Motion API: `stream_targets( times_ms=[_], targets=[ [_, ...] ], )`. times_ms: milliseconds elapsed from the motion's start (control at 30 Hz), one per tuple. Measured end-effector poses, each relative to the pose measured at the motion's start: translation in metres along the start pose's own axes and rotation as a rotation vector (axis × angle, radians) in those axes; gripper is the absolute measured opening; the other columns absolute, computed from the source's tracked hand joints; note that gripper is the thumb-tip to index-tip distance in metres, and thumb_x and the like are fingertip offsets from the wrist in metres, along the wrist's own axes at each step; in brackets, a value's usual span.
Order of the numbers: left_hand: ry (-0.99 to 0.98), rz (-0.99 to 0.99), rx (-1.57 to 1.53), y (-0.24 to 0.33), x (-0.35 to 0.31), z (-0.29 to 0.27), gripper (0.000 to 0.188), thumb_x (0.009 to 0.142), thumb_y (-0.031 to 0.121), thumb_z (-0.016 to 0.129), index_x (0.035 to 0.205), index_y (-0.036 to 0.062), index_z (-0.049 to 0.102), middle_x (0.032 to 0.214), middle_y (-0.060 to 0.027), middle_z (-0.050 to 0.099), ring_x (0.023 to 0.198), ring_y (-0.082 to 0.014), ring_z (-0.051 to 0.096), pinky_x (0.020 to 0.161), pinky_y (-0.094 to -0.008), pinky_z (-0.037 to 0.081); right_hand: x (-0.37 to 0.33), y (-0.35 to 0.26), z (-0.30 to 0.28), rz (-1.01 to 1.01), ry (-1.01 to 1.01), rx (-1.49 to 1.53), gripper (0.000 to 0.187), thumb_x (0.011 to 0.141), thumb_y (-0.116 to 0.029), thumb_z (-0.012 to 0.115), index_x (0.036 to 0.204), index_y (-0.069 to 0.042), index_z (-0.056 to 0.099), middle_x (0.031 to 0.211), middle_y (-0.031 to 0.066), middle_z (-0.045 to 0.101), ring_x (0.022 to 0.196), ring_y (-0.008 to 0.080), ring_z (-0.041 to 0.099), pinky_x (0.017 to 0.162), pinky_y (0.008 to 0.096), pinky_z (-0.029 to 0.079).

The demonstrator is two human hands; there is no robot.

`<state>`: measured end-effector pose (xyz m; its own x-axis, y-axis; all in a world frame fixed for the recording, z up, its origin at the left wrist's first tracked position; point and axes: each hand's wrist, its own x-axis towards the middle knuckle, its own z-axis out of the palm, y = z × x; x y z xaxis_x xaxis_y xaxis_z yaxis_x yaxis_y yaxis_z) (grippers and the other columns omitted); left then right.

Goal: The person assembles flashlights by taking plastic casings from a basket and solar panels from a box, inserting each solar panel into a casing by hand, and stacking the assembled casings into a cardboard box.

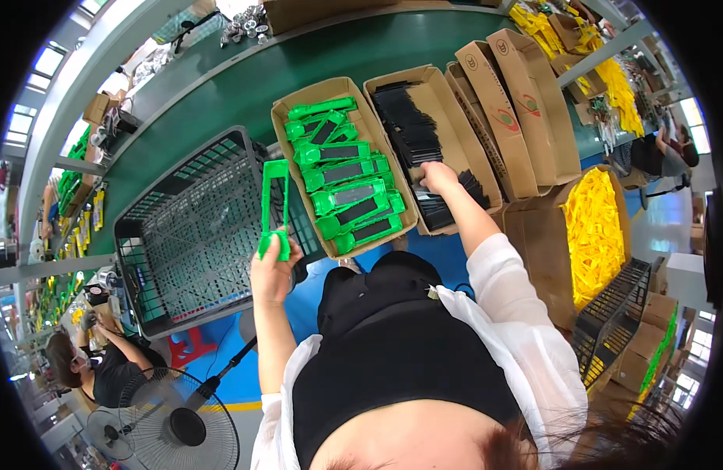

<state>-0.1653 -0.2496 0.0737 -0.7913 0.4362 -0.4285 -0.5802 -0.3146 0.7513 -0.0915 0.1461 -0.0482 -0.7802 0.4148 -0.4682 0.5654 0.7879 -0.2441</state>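
My left hand (271,274) grips the lower end of a green plastic frame (276,196), which has a long rectangular opening and stands upright above the basket's right edge. To its right, a cardboard box (278,117) holds several green plastic pieces (347,172) with dark panels in them. My right hand (438,178) is down in the neighbouring cardboard box (455,129), among thin flat black strips (408,125). Its fingers are curled together at the strips, and whatever they pinch is hidden.
A dark plastic basket (185,227) stands left on the green table (314,48). Empty-looking cartons (494,117) lean at the right, near a large box of yellow pieces (592,235). At lower left are a fan (181,427) and a seated person (103,368).
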Motion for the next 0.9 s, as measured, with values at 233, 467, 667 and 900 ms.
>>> stream_targets(
  times_ms=[233, 467, 667, 900],
  targets=[
    [0.0, 0.029, 0.04, -0.009, -0.008, 0.024, 0.036, 0.084, 0.019, 0.064, 0.11, -0.0021, 0.053, 0.079, -0.0069, 0.058, 0.07, -0.0178, 0.056, 0.066, -0.0315, 0.047, 0.02, 0.021, -0.009, -0.193, -0.086, -0.194, 0.036, 0.064, -0.024, 0.077, 0.094, -0.01, 0.062, 0.103, 0.0135, 0.06, 0.101, 0.0294, 0.056, 0.084, 0.0397, 0.046],
    [0.046, 0.003, 0.055, -0.017, -0.002, 0.044, 0.033, 0.086, 0.02, 0.06, 0.111, -0.0007, 0.052, 0.079, -0.0063, 0.057, 0.071, -0.018, 0.056, 0.067, -0.032, 0.046, 0.008, 0.022, -0.059, -0.284, 0.038, 0.32, 0.026, 0.07, -0.02, 0.072, 0.09, -0.004, 0.065, 0.087, 0.0125, 0.065, 0.086, 0.0262, 0.062, 0.074, 0.0355, 0.048],
    [-0.093, -0.036, -0.145, -0.019, 0.013, 0.081, 0.027, 0.089, 0.021, 0.056, 0.108, 0.0026, 0.053, 0.079, -0.005, 0.054, 0.073, -0.0178, 0.05, 0.068, -0.0327, 0.042, -0.019, -0.002, -0.084, -0.148, 0.207, 0.479, 0.038, 0.068, -0.029, 0.075, 0.088, -0.001, 0.057, 0.081, 0.014, 0.063, 0.079, 0.0266, 0.06, 0.07, 0.0358, 0.047],
    [-0.173, -0.097, -0.159, -0.021, 0.024, 0.11, 0.024, 0.089, 0.018, 0.055, 0.108, 0.0017, 0.053, 0.085, -0.0065, 0.054, 0.075, -0.0181, 0.049, 0.068, -0.0327, 0.04, -0.031, 0.014, -0.076, -0.151, 0.403, 0.357, 0.037, 0.07, -0.029, 0.073, 0.09, 0.0, 0.059, 0.084, 0.0171, 0.062, 0.084, 0.0333, 0.059, 0.075, 0.0392, 0.047]
  ],
)
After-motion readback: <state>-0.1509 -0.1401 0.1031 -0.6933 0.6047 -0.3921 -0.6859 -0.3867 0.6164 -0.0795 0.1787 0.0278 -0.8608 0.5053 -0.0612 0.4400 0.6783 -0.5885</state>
